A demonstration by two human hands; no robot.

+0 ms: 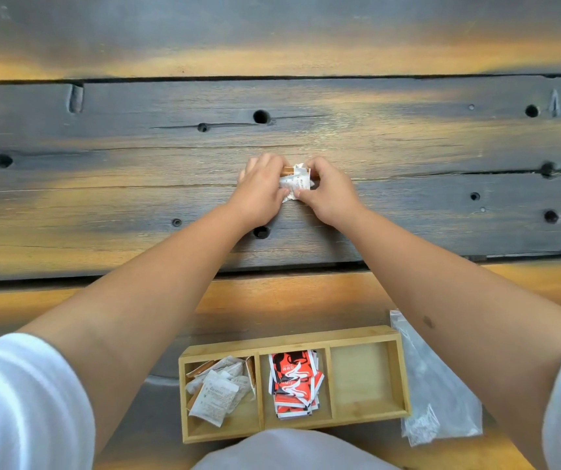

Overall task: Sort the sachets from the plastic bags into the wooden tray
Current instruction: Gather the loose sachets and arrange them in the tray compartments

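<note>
Far out on the dark plank table, my left hand (261, 191) and my right hand (327, 191) are both closed around a small bundle of white and brown sachets (295, 182). Close to my body sits the wooden tray (370, 335) with three compartments. White printed sachets (218, 390) fill its left compartment. Red, black and white sachets (294, 383) lie in the middle one. The right compartment holds nothing. Whether a plastic bag wraps the bundle in my hands is unclear.
Clear plastic bags (436, 391) lie flat right of the tray, partly under my right forearm. The table (136, 198) has gaps between its planks and several round holes. My white sleeves frame the lower corners.
</note>
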